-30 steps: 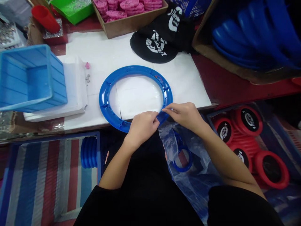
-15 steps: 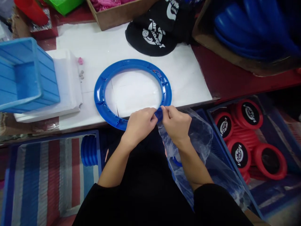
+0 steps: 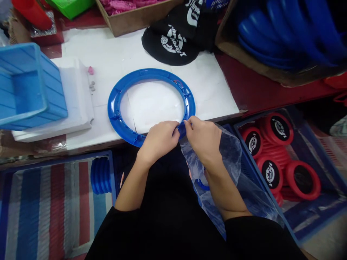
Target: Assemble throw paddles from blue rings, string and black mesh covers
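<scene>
A blue plastic ring [image 3: 114,102] lies with its hollow, ribbed side up, its near edge reaching past the front of the work surface. Thin reddish wires [image 3: 179,84] show in its channel at the far right. My left hand [image 3: 160,139] is closed on the ring's near right part, fingers curled under the palm. Close beside it, my right hand [image 3: 204,136] pinches the same stretch of rim with thumb and forefinger. Whether a small part sits between the fingertips is hidden.
White paper [image 3: 214,86] covers the bench. A light blue bin [image 3: 52,86] stands left; black printed fabric discs [image 3: 173,45] lie behind. Below are a striped-lined crate [image 3: 56,209], a clear plastic bag [image 3: 230,159] and a crate of red rings [image 3: 303,180].
The view has shifted slightly, so most things sit a little further left. My right hand has tilted a bit over the rim, its knuckles turned more upward. The ring stays in place.
</scene>
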### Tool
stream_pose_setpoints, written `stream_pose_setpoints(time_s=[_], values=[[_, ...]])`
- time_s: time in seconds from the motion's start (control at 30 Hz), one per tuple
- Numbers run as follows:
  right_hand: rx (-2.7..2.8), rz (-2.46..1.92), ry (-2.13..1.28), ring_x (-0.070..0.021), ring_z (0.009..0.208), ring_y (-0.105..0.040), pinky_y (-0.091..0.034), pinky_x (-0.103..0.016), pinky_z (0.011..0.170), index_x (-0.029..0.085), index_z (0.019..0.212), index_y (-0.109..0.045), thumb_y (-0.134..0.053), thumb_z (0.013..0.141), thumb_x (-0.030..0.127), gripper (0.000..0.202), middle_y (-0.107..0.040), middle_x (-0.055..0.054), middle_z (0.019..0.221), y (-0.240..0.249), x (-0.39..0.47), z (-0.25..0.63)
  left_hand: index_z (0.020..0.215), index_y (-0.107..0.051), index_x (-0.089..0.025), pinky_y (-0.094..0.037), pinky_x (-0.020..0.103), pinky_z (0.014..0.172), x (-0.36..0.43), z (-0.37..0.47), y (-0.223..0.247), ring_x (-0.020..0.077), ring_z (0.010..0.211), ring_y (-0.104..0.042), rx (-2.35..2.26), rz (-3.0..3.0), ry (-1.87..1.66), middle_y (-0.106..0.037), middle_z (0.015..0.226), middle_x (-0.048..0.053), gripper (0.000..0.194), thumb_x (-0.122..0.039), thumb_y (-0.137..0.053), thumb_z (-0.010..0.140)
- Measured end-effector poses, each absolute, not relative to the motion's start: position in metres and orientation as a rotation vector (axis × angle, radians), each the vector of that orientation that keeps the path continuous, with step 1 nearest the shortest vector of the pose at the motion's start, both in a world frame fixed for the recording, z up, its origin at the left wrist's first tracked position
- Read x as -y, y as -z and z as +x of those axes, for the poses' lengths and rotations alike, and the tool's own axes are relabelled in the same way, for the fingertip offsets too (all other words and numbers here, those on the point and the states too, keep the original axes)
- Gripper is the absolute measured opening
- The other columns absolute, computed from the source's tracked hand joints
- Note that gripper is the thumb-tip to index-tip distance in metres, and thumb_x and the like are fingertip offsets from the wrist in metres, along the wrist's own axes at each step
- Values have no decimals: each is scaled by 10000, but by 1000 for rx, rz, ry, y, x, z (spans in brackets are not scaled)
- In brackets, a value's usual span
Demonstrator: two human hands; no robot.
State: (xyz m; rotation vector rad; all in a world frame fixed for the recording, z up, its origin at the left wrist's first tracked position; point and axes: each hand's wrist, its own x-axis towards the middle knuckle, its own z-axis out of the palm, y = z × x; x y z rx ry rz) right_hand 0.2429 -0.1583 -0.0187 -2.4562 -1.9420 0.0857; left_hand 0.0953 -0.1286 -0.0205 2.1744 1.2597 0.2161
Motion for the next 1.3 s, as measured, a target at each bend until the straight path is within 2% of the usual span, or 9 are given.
stream_pose_setpoints(time_s=[0.17,0.3,0.5,0.6,0.73,0.87,0.97,1.03,1.3], values=[[1973,-2457,-61,-181,631,-579,-159,-340,622,205,992,-767,-577,1089,392,283,-759,-94,804,20,159,246,1105,-735,-163,-555,399,843,124,108,7,309,991,-753,-1387,2182,-82,-790,1083,146,302,-244,-455,1024],[2009,-2424,-58,-164,595,-513,-144,-339,618,204,997,-759,-546,1089,338,268,-738,-91,768,22,161,249,1142,-735,-142,-563,409,847,119,121,0,334,1004,-767,-1432,2208,-36,-785,1074,171,337,-301,-460,1031],[2030,-2346,-71,-164,586,-486,-145,-336,613,203,896,-748,-566,1042,286,247,-700,-74,702,24,160,257,1121,-772,-153,-561,390,833,104,122,7,347,1041,-782,-1347,2296,-3,-793,1073,169,316,-225,-489,999],[2046,-2146,-314,-168,584,-503,-209,-314,604,213,881,-741,-586,1019,308,228,-661,-37,654,21,156,275,1157,-767,-167,-568,399,826,103,119,14,352,1029,-785,-1347,2321,-49,-800,1063,162,320,-275,-499,1018],[1992,-1795,-717,-162,568,-505,-350,-285,606,222,891,-752,-621,991,421,258,-606,16,601,14,138,303,1188,-751,-163,-573,398,837,108,119,18,342,1021,-790,-1365,2324,-56,-804,1045,159,328,-286,-486,1038],[2065,-1721,-619,-174,586,-537,-394,-302,628,223,856,-746,-652,971,446,268,-617,15,607,14,113,314,1195,-751,-125,-576,407,856,111,122,17,352,1051,-789,-1359,2314,16,-802,1064,191,343,-249,-476,1033],[2213,-1614,-552,-217,760,-679,-468,-333,749,227,879,-753,-625,995,406,249,-767,-46,820,16,101,316,1209,-752,-113,-577,417,855,110,121,16,359,1050,-788,-1336,2311,20,-802,1079,202,360,-248,-469,1032],[2249,-1533,-573,-236,859,-727,-504,-351,827,229,903,-754,-614,1004,378,227,-807,-68,935,17,98,317,1212,-756,-112,-578,423,845,108,119,16,362,1035,-790,-1316,2310,0,-803,1081,203,368,-250,-468,1028],[2239,-1434,-484,-255,909,-738,-554,-405,901,230,932,-734,-560,1036,373,248,-803,-95,969,36,96,318,1166,-778,-128,-571,420,825,107,114,17,355,1000,-790,-1276,2322,-34,-810,1074,181,361,-247,-476,1007]])
